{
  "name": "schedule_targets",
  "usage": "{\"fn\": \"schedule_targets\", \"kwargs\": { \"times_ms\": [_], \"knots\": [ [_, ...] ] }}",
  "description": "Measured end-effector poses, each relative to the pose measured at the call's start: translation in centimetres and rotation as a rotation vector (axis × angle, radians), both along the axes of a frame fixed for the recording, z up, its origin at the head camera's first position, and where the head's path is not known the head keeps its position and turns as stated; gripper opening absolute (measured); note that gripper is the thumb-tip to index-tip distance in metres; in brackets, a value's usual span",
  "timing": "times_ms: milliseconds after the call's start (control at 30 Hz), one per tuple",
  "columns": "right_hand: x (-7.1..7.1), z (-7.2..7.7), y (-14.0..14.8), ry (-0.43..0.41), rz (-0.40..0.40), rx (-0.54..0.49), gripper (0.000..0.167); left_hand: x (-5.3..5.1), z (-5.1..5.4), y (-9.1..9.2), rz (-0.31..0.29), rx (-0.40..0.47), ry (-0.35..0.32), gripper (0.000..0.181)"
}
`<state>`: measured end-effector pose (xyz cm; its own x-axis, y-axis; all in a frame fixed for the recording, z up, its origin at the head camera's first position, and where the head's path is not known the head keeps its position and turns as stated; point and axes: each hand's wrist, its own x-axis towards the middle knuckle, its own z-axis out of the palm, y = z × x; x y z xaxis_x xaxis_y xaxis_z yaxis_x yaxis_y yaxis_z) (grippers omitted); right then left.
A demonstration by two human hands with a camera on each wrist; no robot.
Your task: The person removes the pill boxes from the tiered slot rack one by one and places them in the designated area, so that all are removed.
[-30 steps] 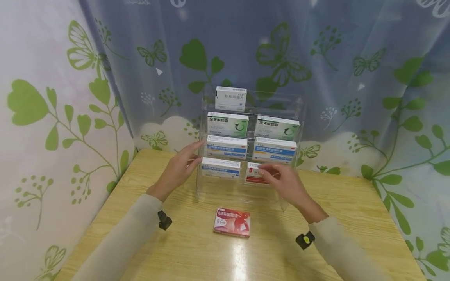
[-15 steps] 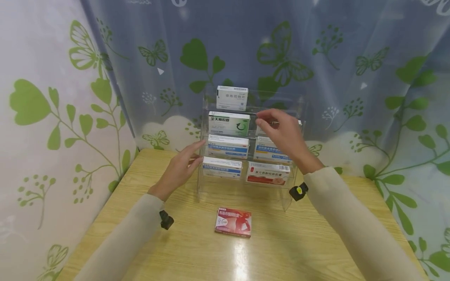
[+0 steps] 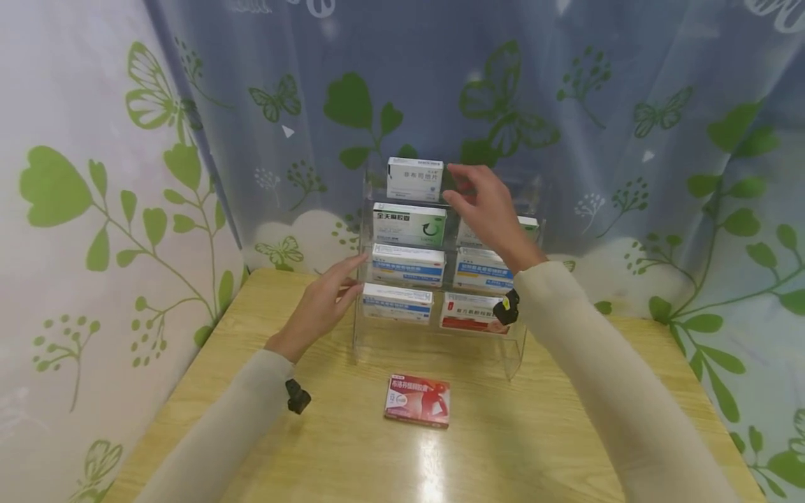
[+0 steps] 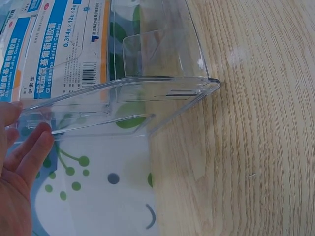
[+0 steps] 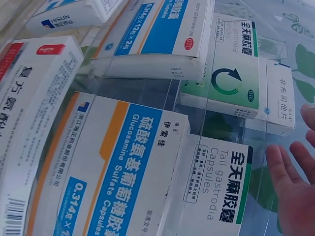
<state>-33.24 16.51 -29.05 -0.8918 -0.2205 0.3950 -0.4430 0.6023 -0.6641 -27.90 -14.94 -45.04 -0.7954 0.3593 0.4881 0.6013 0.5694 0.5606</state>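
A clear acrylic display stand (image 4: 162, 93) holds several medicine boxes in stepped rows. My left hand (image 3: 317, 307) touches its left side with fingertips and thumb; the fingers look extended. My right hand (image 3: 490, 209), fingers loosely bent and holding nothing, hovers at the top row, just right of a white medicine box (image 3: 415, 179). In the right wrist view, a gap shows between the fingers and that box. Below sit two green-and-white boxes (image 3: 409, 225), the right one partly hidden by my right arm. Lower rows carry blue-and-white boxes (image 3: 407, 267) and a red-and-white box (image 3: 472, 312).
A red medicine box (image 3: 417, 400) lies flat on the wooden table (image 3: 339, 433) in front of the stand. A patterned curtain (image 3: 402, 42) hangs close behind and at both sides.
My right hand has moved up from the red-and-white box in the bottom row, past the green-and-white box, to the top row. My left hand stays on the stand's side.
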Motion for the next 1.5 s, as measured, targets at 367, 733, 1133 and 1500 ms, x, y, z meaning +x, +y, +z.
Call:
{"fn": "schedule_targets", "kwargs": {
  "times_ms": [367,733,1133,1500],
  "knots": [
    [-1.8,0.0,-1.4,-0.010,0.032,0.060,0.064,-0.1,0.0,0.0,-0.005,0.000,0.029,0.062],
    [-1.9,0.0,-2.2,0.060,-0.023,0.063,0.042,0.1,0.2,0.1,0.005,-0.004,0.011,0.063],
    [-2.5,0.4,-3.1,0.161,-0.093,-0.034,0.032,0.0,-0.2,0.0,0.012,-0.008,0.014,0.063],
    [-1.2,1.7,-1.6,0.316,-0.100,-0.191,0.027,0.0,-0.2,-0.1,0.014,-0.001,0.019,0.063]
  ]
}}
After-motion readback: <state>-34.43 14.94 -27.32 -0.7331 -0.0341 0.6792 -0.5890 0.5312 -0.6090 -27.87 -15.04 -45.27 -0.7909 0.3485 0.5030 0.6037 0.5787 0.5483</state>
